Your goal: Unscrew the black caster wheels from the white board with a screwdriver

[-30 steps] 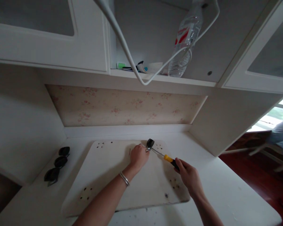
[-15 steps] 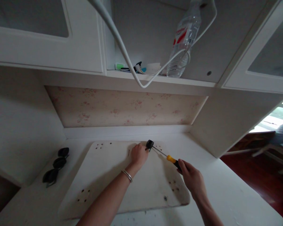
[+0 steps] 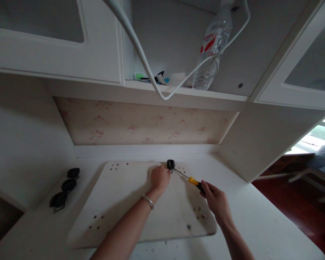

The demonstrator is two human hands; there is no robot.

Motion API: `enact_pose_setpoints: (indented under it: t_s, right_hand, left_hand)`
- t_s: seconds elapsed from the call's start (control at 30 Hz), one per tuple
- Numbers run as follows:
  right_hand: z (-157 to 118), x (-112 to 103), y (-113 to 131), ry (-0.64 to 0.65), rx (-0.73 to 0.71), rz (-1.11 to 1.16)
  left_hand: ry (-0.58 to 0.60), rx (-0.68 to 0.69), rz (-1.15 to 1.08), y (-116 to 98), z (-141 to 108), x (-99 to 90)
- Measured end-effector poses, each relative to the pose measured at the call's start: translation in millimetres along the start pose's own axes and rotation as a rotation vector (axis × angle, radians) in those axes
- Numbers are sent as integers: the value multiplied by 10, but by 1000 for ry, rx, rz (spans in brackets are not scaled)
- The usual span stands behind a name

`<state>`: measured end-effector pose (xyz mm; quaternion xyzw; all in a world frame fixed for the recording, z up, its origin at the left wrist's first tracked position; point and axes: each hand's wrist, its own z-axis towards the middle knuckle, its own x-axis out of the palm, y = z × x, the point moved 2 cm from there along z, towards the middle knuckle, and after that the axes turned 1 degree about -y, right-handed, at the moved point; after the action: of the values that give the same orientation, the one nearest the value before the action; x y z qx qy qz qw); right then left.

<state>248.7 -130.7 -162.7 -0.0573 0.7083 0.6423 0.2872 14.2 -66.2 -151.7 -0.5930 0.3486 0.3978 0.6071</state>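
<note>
A black caster wheel (image 3: 170, 164) is at the far edge of a white board (image 3: 176, 209), near the holes at its far right corner. My left hand (image 3: 160, 177) grips the caster from its left side, fingers closed. My right hand (image 3: 216, 200) is wrapped round the yellow and black handle of a screwdriver (image 3: 194, 181). Its shaft slants up and left, and the tip reaches the caster's base; the exact contact is too small to make out. Clusters of small holes mark the board's corners. A bracelet (image 3: 147, 201) circles my left wrist.
Three more black casters (image 3: 68, 185) lie in a row on the white desk (image 3: 249, 220), left of the board. A white cable (image 3: 151, 77) hangs in front of the shelf, where a plastic bottle (image 3: 212, 47) stands. Side panels enclose the desk's far part.
My right hand and the screwdriver have shifted slightly left. The caster has turned and moved a little left in my left hand's grip.
</note>
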Motion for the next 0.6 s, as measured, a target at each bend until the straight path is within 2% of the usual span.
enact_pose_setpoints:
  t_s: [0.27, 0.6]
  right_hand:
    - [48, 152, 36, 80, -6, 93]
    - [-97, 150, 134, 108, 70, 224]
  left_hand:
    - [-14, 3, -6, 26, 13, 5]
    - [3, 39, -72, 128, 48, -25]
